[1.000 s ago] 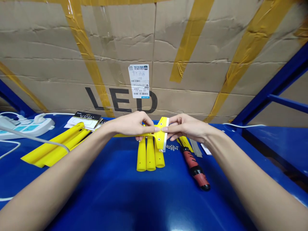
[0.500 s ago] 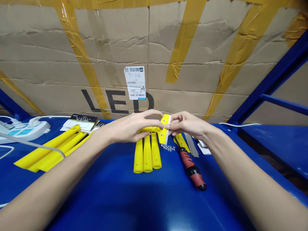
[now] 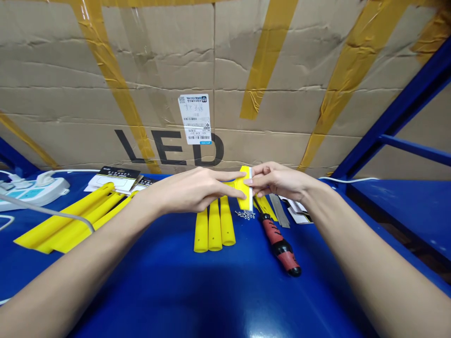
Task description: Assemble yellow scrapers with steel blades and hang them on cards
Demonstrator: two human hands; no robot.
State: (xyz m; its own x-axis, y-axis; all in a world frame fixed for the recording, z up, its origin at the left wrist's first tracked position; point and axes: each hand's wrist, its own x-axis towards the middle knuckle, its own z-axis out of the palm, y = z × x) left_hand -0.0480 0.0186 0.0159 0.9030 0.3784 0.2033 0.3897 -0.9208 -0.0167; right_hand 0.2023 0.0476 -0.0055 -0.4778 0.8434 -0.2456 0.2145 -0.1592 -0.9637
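Observation:
Between my hands, above the table, is a yellow scraper point(image 3: 243, 203) with a pale blade strip along its right edge. My left hand point(image 3: 197, 190) grips it from the left, two fingers stretched flat over the head and the handle mostly hidden. My right hand point(image 3: 273, 180) pinches the blade side, thumb on the near face. Beneath them lie three yellow tube handles point(image 3: 214, 230) side by side and a pile of small screws point(image 3: 245, 215). A red and black screwdriver point(image 3: 281, 246) lies below my right hand, its tip near a yellow piece point(image 3: 267, 206).
Grey metal blades point(image 3: 281, 211) and white cards point(image 3: 298, 211) lie at the right. To the left are several yellow handles point(image 3: 70, 213), black-and-white packaging cards point(image 3: 116, 178) and a power strip point(image 3: 38, 192) with cables. A large cardboard box point(image 3: 169, 56) stands behind the blue table point(image 3: 211, 295).
The scraper head has been turned: its two screw holes showed before, and a plain face shows now. My left fingers have straightened across the head, and the view has shifted slightly.

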